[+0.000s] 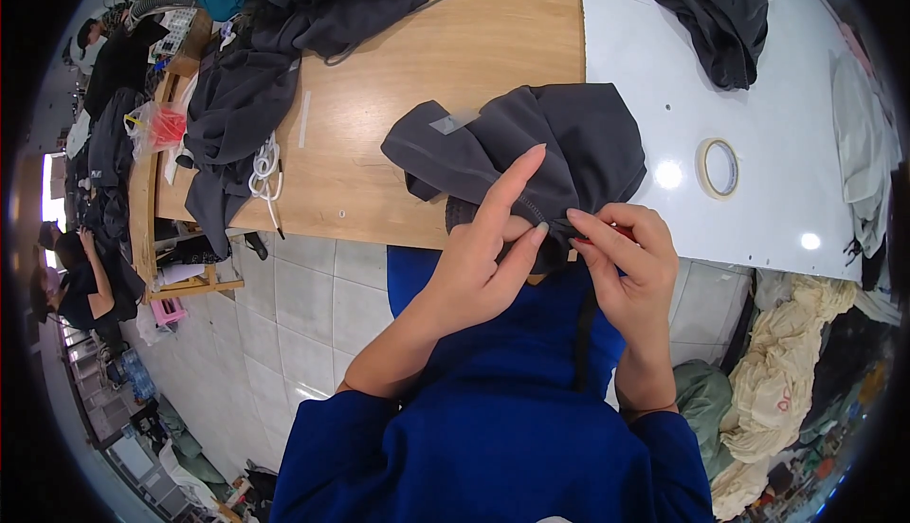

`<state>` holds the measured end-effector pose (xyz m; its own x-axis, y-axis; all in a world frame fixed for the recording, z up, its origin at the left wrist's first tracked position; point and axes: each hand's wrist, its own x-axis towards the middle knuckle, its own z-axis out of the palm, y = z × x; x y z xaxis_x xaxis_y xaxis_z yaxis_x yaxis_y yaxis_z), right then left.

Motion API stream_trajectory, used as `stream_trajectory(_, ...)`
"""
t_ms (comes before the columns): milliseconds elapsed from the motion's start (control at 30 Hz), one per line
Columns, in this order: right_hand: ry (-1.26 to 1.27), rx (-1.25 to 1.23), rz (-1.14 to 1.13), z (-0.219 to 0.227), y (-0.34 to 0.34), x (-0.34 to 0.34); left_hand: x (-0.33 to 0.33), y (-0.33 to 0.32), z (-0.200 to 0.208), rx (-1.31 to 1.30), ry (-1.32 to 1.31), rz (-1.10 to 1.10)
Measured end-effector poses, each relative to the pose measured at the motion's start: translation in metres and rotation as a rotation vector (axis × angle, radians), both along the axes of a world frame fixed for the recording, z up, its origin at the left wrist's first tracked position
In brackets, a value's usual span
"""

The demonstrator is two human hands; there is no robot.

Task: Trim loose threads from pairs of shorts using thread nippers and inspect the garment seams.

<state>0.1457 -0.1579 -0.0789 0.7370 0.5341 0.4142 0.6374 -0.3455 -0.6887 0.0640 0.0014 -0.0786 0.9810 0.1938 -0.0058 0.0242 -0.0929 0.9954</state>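
Observation:
A dark grey garment [592,130] lies bunched at the table's near edge, with a line of stitching and a clear piece of tape [453,123] on it. My left hand [483,262] pinches the garment's near edge between thumb and bent fingers, its index finger stretched up and away. In my right hand [633,262], closed fingers grip a small red-handled tool [623,231]. Its tip meets the cloth close beside my left thumb. The fingers cover most of the tool, so its exact kind is unclear.
More dark grey garments [251,78] with a white cord [265,172] pile up at the left; another garment [716,16] lies far right. A tape roll [718,168] rests on the white tabletop [654,210]. Cream cloth [782,371] heaps at lower right. Other people [90,281] are at far left.

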Motion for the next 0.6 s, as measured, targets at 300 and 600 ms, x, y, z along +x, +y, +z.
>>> stream_trajectory(300,0.002,0.012,0.017,-0.002,0.0,-0.001,-0.002,0.0,-0.001,-0.041,-0.004,0.027)
stream_trajectory(600,0.211,0.157,-0.026,-0.011,-0.008,0.001,-0.01,0.016,-0.008,-0.021,-0.107,0.182)
